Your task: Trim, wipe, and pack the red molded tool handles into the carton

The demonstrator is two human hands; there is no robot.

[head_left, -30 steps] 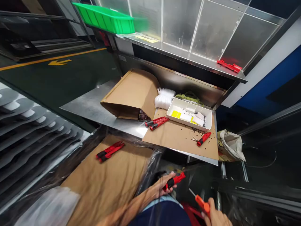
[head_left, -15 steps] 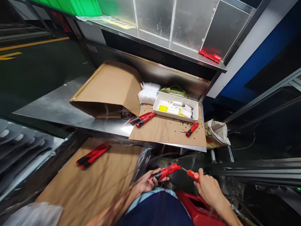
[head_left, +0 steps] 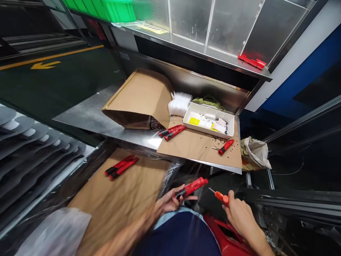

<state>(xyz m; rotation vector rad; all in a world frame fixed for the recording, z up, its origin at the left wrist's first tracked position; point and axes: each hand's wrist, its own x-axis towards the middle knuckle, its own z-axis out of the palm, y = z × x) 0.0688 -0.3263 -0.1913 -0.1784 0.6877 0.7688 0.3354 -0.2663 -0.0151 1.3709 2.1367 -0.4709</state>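
Above my lap, my left hand [head_left: 172, 200] grips a red and black plastic housing [head_left: 192, 186], its red end pointing right. My right hand [head_left: 241, 213] is closed around an orange-handled screwdriver [head_left: 223, 198]. The thin shaft points up and left toward the housing, with a small gap between the tip and the part. On the table's cardboard [head_left: 197, 147], a similar red and black part [head_left: 226, 147] lies near scattered small dark pieces. Two more red and black parts [head_left: 172, 132] rest left of the white tray [head_left: 209, 121], which holds small dark pieces and labels.
A cardboard box [head_left: 138, 96] lies open on the metal table, beside a white bristly bundle [head_left: 180, 104]. More red and black parts [head_left: 121, 167] lie on the lower left cardboard [head_left: 112, 199]. A bag [head_left: 255, 153] stands right of the table. A red part [head_left: 252, 62] sits on the shelf.
The view has shifted, so the table and parts appear farther right. My left hand's fingers have spread a little beneath the housing. The screwdriver stays apart from it.
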